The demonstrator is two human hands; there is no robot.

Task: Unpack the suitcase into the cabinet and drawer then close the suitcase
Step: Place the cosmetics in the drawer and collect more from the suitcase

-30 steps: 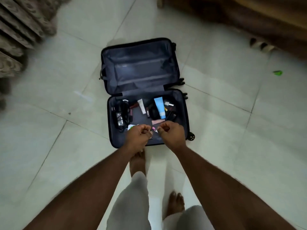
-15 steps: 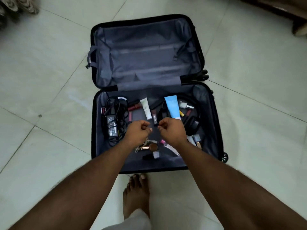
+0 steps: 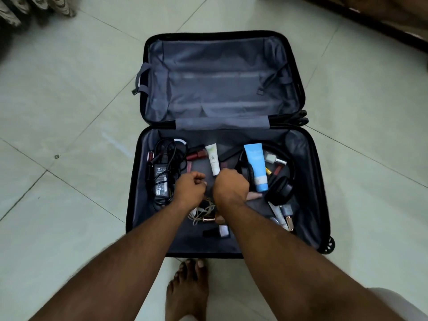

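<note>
A dark suitcase (image 3: 139,172) lies open flat on the tiled floor, its far half bare. The near half holds a black power adapter with cable (image 3: 161,179), a white tube (image 3: 213,158), a blue tube (image 3: 256,165), black headphones (image 3: 279,188), tangled white earphones (image 3: 201,212) and several small cosmetics. My left hand (image 3: 191,188) and my right hand (image 3: 230,184) hover side by side over the middle of that half, both fisted. Nothing shows in either fist.
Patterned fabric (image 3: 34,8) hangs at the top left. Dark wooden furniture (image 3: 382,17) runs along the top right. My bare foot (image 3: 187,290) stands just in front of the suitcase. Pale floor tiles surround it.
The view has come closer and lower over the suitcase. Both fists have moved forward from the near edge to above the middle of the filled half.
</note>
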